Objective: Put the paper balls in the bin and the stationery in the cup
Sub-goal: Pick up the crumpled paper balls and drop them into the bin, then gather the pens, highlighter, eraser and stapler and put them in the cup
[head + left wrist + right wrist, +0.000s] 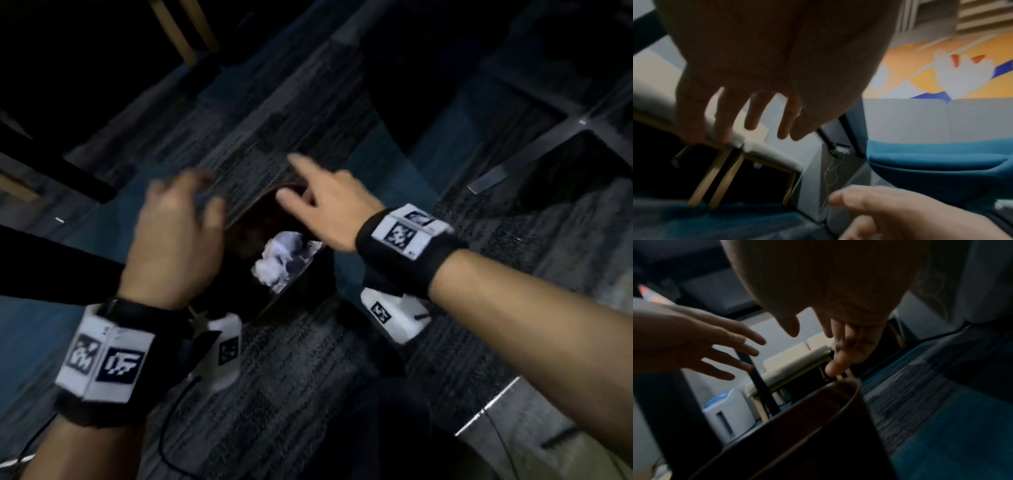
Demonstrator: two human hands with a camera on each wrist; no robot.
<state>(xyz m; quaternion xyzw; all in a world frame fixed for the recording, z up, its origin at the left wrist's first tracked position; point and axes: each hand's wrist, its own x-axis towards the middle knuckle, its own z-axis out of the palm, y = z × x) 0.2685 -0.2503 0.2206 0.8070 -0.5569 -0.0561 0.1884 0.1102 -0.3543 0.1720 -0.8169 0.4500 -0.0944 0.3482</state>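
Note:
A dark brown bin (294,294) stands on the carpet below me, and white crumpled paper balls (284,260) lie inside it. My left hand (178,219) hovers over the bin's left side, its fingers spread and holding nothing. My right hand (318,198) reaches over the bin's far rim with its fingers extended and empty. In the right wrist view the bin's rim (846,400) curves just under my right fingertips (833,369), and my left hand (701,350) is spread at the left. The left wrist view shows my spread left fingers (752,116) and my right hand (890,211) below. No cup or stationery is in view.
Grey and blue carpet (394,164) surrounds the bin. A dark table edge (44,260) lies at the left, and a chair base with metal legs (548,144) stands at the right. A pale seat with gold legs (721,175) and a blue sofa (937,155) stand further off.

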